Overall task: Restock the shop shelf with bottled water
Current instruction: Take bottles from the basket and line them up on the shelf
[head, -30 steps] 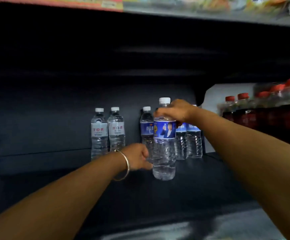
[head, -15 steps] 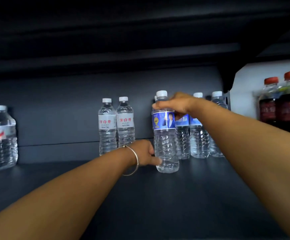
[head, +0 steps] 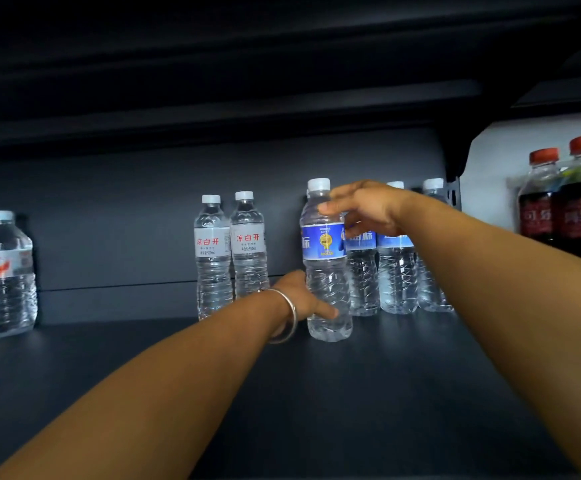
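A clear water bottle with a blue label and white cap (head: 324,271) stands upright on the dark shelf (head: 317,393). My right hand (head: 362,209) touches its shoulder just below the cap, thumb and fingers loosely around it. My left hand (head: 303,299), with a silver bangle on the wrist, presses against the bottle's lower left side. Behind it stand three more blue-label bottles (head: 396,265) in a row at the back wall.
Two white-label water bottles (head: 230,251) stand left of the blue group. A shorter, wider bottle (head: 5,271) sits at far left. Red-capped cola bottles (head: 569,202) fill the neighbouring bay at right, past a shelf bracket (head: 453,195). A shelf overhangs above.
The blue-label bottle has turned, so a yellow emblem now faces me instead of the figure. My right fingers have loosened from the cap area. The view has moved closer in.
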`<control>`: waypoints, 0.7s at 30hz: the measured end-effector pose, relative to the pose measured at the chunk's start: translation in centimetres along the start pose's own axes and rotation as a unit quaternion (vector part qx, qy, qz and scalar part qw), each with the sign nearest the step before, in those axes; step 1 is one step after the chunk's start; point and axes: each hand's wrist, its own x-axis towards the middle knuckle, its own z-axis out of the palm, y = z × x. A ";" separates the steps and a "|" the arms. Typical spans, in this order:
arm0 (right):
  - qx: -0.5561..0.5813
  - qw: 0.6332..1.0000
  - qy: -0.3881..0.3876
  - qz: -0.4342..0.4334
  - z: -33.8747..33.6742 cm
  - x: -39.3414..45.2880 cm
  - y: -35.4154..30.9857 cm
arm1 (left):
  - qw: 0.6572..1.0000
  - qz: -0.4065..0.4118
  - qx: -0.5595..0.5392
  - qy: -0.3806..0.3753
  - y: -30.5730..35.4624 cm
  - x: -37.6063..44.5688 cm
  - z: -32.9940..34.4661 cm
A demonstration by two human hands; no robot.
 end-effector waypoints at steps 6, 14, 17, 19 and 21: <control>-0.047 0.999 0.004 -0.014 0.8 0.2 0.4 | 0.999 -0.003 0.045 0.031 0.0 0.1 0.3; -0.049 0.998 0.045 -0.014 1.3 0.3 0.4 | 0.988 -0.039 0.135 0.067 -0.2 0.9 0.5; -0.023 0.999 0.039 -0.001 1.2 0.5 0.6 | 0.987 -0.033 0.149 0.043 -0.1 1.2 0.5; -0.021 0.999 0.033 0.007 1.1 0.4 0.6 | 0.986 -0.035 0.157 0.053 -0.1 1.5 0.6; -0.020 0.999 0.026 0.008 1.0 0.4 0.6 | 0.983 -0.045 0.164 0.075 -0.2 1.7 0.8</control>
